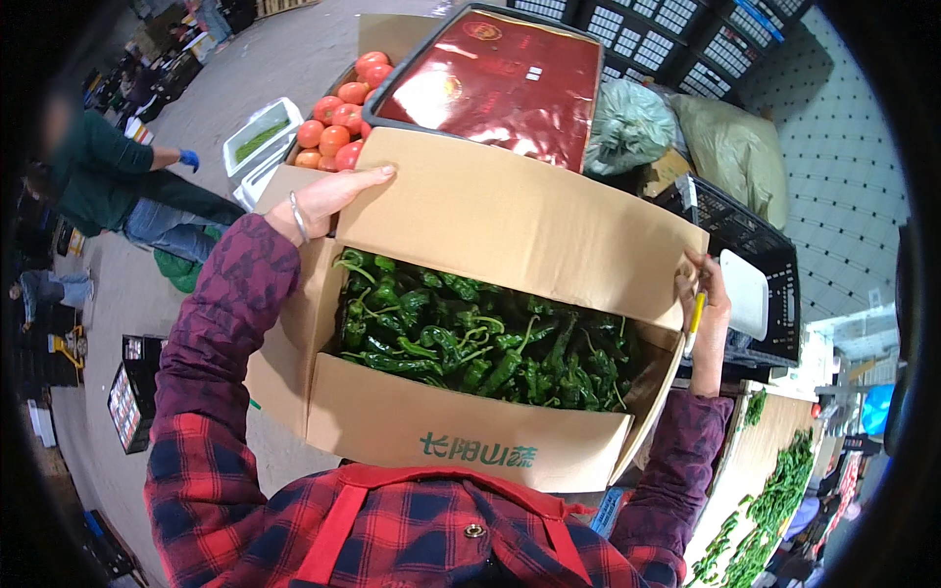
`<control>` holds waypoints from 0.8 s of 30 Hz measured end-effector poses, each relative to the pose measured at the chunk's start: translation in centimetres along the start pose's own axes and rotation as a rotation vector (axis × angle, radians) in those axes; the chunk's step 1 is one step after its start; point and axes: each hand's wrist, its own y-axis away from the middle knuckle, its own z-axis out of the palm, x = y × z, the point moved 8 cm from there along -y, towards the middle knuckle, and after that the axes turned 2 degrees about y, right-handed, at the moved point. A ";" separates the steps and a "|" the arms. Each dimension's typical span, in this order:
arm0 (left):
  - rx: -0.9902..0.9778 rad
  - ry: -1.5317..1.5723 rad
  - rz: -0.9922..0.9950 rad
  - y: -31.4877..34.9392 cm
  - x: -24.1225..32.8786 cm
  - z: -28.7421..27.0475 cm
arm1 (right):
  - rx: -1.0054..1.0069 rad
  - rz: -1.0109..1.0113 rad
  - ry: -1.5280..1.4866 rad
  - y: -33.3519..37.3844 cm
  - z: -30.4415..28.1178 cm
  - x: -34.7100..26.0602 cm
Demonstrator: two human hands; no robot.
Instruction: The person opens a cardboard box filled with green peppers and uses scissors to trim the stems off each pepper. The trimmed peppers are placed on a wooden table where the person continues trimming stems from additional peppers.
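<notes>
In front of me stands a cardboard box filled with dark green peppers. Its far flap is raised, while the near flap hangs toward my body. My left hand grips the flap's left end, thumb on the inner face and fingers behind the cardboard. At the right end my right hand is closed on the same flap. A yellow and white pen-like stick also lies in the right hand; its exact kind is unclear.
Beyond the box are tomatoes in a carton and a dark crate covered by red film. Plastic sacks and a black crate stand to the right. Loose peppers cover a table. Another person is at left.
</notes>
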 end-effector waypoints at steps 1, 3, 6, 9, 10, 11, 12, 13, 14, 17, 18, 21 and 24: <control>0.014 -0.013 -0.004 0.2 0.1 0.2 | -0.136 0.007 0.116 -0.2 1.3 -0.2; 0.033 -0.029 -0.014 0.5 -0.3 0.0 | -0.207 0.013 0.175 -0.5 2.9 -0.2; 0.004 -0.061 -0.005 0.4 -0.8 0.1 | -0.343 0.104 0.255 -0.4 4.2 0.7; 0.061 -0.227 -0.078 0.2 -1.8 -1.3 | -0.522 0.140 0.245 0.4 6.2 0.7; 0.137 -0.479 -0.089 -0.3 -1.6 -2.1 | -0.575 0.135 0.347 0.4 6.4 0.1; 0.213 -0.733 -0.091 -0.4 -1.2 -3.5 | -0.631 0.114 0.342 0.5 7.4 -0.1; 0.288 -0.985 -0.084 -0.7 -1.0 -4.3 | -0.685 0.097 0.342 0.7 8.6 0.2; 0.372 -1.081 -0.032 -0.2 -0.3 -4.1 | -0.760 0.100 0.344 0.8 9.5 1.0; 0.443 -1.181 0.042 0.2 0.7 -3.1 | -0.816 0.116 0.352 0.9 9.5 2.0; 0.302 -1.067 0.667 1.8 2.8 2.9 | -0.719 0.229 0.334 0.7 8.2 3.6; 0.138 -0.983 0.413 2.7 1.0 3.4 | -0.820 0.264 0.296 0.0 9.9 3.7; 0.141 -1.241 0.667 2.5 -2.3 5.8 | -0.199 0.163 0.044 2.1 7.2 7.8; 0.267 -1.469 0.681 1.7 -1.9 3.0 | -0.294 -0.122 0.092 4.4 4.1 -3.7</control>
